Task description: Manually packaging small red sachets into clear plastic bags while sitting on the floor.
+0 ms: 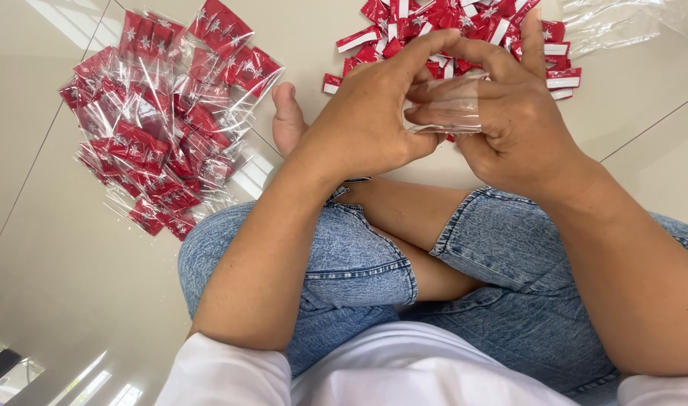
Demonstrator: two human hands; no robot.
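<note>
The left hand and the right hand are raised together above the crossed legs, and both are clamped on one small clear plastic sleeve. The sleeve lies directly between the two hands: its left end sits under the left thumb and fingers, and its right end is gripped by the right fingers, which curl around it. The left index finger extends over the top of the sleeve and touches the right hand's fingers. Whether the sleeve holds anything cannot be told; it appears transparent and mostly flat. Beyond the hands, at the top of the view, a loose heap of red-and-white packets lies on the tiled floor, partly hidden by the fingers. To the right of that heap, a bundle of empty clear sleeves rests on the floor. Well apart to the left, a larger pile of bagged red packets in clear wrapping is spread on the floor, beside the person's bare foot. The person sits cross-legged in blue denim shorts and a white shirt, with both forearms reaching forward over the knees.
</note>
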